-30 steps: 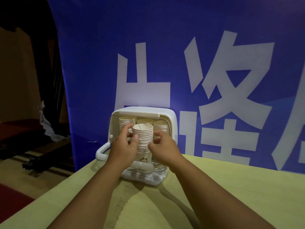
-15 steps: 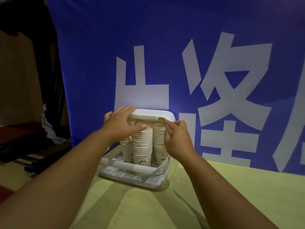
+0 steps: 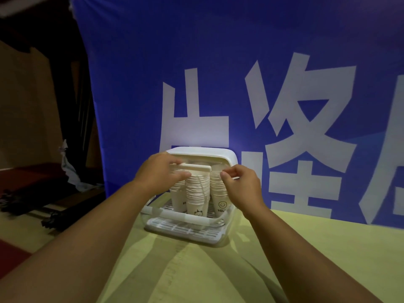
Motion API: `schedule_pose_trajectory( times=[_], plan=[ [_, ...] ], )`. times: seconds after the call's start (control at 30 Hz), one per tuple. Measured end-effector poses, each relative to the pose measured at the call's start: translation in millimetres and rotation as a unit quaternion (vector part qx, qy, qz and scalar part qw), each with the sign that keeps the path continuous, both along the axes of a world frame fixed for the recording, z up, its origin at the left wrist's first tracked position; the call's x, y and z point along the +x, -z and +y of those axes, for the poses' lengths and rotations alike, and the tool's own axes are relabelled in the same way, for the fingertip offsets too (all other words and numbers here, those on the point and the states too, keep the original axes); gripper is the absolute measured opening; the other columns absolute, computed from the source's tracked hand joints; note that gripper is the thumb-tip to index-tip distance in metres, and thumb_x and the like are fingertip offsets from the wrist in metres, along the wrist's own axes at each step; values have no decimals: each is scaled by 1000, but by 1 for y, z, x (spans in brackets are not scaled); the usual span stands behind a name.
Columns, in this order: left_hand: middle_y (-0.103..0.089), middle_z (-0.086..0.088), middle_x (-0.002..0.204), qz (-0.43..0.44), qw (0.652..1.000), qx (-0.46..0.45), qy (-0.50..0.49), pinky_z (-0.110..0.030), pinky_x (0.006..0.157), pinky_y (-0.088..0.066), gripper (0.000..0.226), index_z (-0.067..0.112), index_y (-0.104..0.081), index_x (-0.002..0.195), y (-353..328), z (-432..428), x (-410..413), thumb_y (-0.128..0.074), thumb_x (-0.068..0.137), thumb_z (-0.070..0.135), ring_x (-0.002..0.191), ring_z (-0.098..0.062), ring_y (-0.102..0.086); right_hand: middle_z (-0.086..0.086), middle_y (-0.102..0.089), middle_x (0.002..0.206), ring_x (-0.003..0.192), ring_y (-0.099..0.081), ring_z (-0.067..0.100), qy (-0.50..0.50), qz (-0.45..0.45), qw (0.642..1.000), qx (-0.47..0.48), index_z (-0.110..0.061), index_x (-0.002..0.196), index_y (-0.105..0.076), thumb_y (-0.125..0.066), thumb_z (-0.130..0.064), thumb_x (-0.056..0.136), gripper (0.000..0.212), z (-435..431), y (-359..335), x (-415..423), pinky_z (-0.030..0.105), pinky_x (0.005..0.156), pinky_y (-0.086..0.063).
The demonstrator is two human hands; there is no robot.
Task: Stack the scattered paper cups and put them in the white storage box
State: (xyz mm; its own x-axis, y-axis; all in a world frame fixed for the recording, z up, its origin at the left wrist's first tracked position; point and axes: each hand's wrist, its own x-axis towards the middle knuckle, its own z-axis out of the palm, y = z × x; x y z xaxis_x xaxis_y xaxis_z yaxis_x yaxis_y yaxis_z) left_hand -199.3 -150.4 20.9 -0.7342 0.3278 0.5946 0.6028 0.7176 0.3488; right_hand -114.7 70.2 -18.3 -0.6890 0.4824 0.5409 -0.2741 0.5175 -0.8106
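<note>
Inside box [image 3: 231, 157] on desk [image 3: 328, 248]: three upright cup stacks [image 3: 196, 193]. At box front: left hand [image 3: 159, 173] gripping lid handle [image 3: 199, 168], right hand [image 3: 242, 186] pinching clear lid [image 3: 203, 161].

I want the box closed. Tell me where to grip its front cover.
Take the white handle bar across the lower edge of the clear cover, from the front, a hand at each end. It runs level and juts out from the cover.

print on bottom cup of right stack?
Bottom cup: white with a dark smiley face above lettering starting HEL; head view.
</note>
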Motion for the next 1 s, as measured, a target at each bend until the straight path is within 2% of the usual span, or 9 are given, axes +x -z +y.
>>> schedule_pose_trajectory(
  times=[0.07, 0.17, 0.27, 0.37, 0.47, 0.53, 0.7, 0.83, 1.0],
  plan=[
    [-60, 17, 114, 11, 999, -24, -24, -35, 85, -49, 67, 38, -68, 115, 5, -3, 9, -77, 62, 79, 102, -11, -57, -18, -64, 89, 81, -61, 5, 7, -6, 1000, -11, -33, 85, -65, -71, -35, 90, 8, -5, 3, 5, 21, 64, -48],
    [-53, 21, 97, 73, 993, -63, -64, -33, 81, -41, 57, 39, -54, 94, 16, 2, 19, -76, 60, 80, 92, -8, -52, -18, -62, 85, 78, -61, 5, 13, -20, 1000, -11, -31, 82, -62, -73, -34, 87, 13, -13, 6, 12, 23, 63, -50],
    [-46, 17, 95, 135, 985, -57, -92, -33, 81, -37, 53, 35, -51, 96, 32, 10, 20, -78, 67, 71, 92, -11, -48, -12, -61, 98, 90, -62, 11, 10, -36, 999, 3, -33, 94, -60, -73, -35, 88, 15, -19, 10, 18, 33, 78, -58],
    [-46, 12, 96, 161, 978, -49, -123, -34, 80, -40, 52, 28, -55, 99, 41, 16, 20, -78, 71, 66, 89, -13, -44, -8, -59, 110, 97, -60, 12, 13, -42, 999, 15, -32, 103, -58, -74, -35, 87, 23, -22, 13, 23, 27, 77, -55],
    [-52, 8, 100, 150, 977, -54, -140, -36, 81, -44, 53, 27, -55, 99, 44, 19, 22, -80, 70, 64, 94, -17, -48, -7, -58, 112, 96, -58, 9, 13, -43, 999, 27, -32, 106, -56, -77, -34, 85, 30, -22, 13, 25, 19, 70, -46],
    [-53, 6, 100, 155, 977, -63, -131, -38, 80, -45, 52, 27, -54, 96, 48, 20, 25, -81, 68, 62, 96, -19, -48, -8, -56, 115, 99, -57, 10, 12, -46, 998, 42, -34, 109, -53, -79, -34, 83, 36, -21, 17, 25, 20, 74, -47],
    [-43, 13, 92, 164, 982, -73, -63, -31, 70, -36, 53, 35, -44, 86, 60, 13, 34, -69, 63, 75, 87, -11, -41, -6, -53, 130, 111, -57, 13, 2, -53, 998, 38, -36, 129, -46, -83, -30, 79, 63, -23, 31, 29, 31, 89, -56],
    [-43, 15, 92, 130, 987, -90, -28, -30, 71, -37, 50, 34, -51, 86, 71, 7, 39, -70, 66, 76, 89, -10, -43, -5, -53, 138, 122, -54, 17, -15, -68, 997, 33, -34, 143, -39, -85, -21, 77, 82, -26, 42, 34, 37, 97, -53],
    [-48, 18, 86, 87, 994, -67, -14, -23, 64, -35, 46, 36, -52, 84, 84, 2, 54, -70, 70, 76, 82, -4, -45, -2, -51, 146, 129, -52, 22, -15, -94, 995, 22, -30, 148, -38, -84, -22, 79, 84, -30, 49, 40, 44, 104, -49]
  ],
)
